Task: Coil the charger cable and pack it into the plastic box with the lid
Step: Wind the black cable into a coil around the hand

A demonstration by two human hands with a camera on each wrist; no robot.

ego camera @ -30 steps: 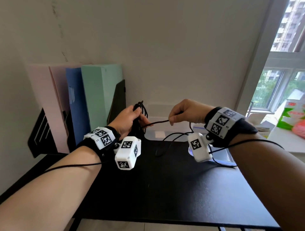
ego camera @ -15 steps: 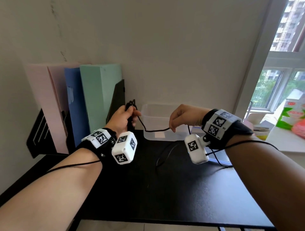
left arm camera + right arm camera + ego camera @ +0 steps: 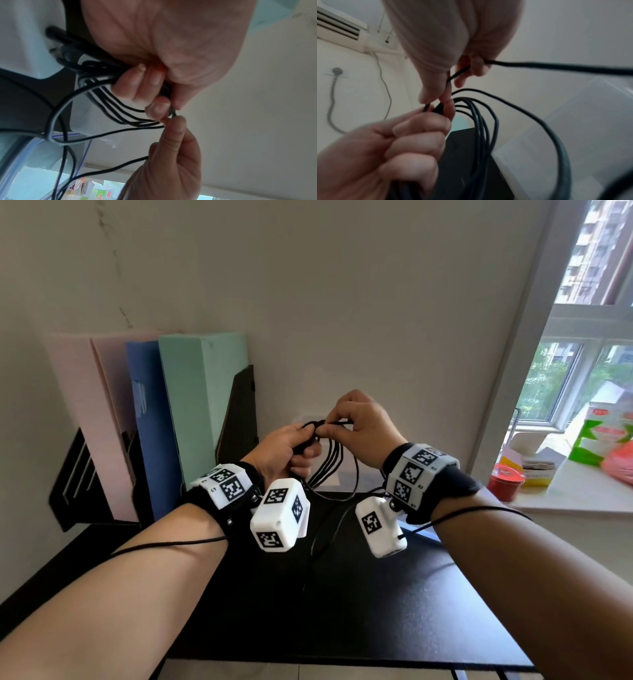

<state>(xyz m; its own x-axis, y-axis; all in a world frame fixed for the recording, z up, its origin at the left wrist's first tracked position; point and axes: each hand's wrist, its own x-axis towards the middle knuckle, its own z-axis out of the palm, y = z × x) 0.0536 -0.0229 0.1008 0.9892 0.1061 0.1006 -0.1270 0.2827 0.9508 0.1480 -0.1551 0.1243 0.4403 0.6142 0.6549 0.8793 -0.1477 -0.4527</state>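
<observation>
1. Charger cable, thin, black and round [image 3: 330, 460], is gathered into several hanging loops held in the air above the black tabletop [image 3: 342, 611], between the two hands; a free strand trails down from the loops to the tabletop.
2. On each forearm sits a black wrist strap carrying white blocks printed with black square codes, and thin black leads run back along both arms.
3. The left hand [image 3: 284, 451] has its fingers curled tightly round the bunched top of the loops, as the left wrist view [image 3: 154, 75] shows.
4. The right hand [image 3: 359, 429] meets the left at the top of the bundle, thumb and forefinger pinching one strand of the cable [image 3: 458, 73], the other fingers curled.
5. Behind the hands, the clear plastic box [image 3: 337, 477] stands on the tabletop near the wall, mostly hidden by the loops.
6. To the left, pink, blue and green upright folders [image 3: 191, 405] stand in a black file holder [image 3: 239, 412] against the wall.
7. To the right, a small red round tin [image 3: 505, 481] and a green-and-white carton [image 3: 597, 436] rest on the pale windowsill.
</observation>
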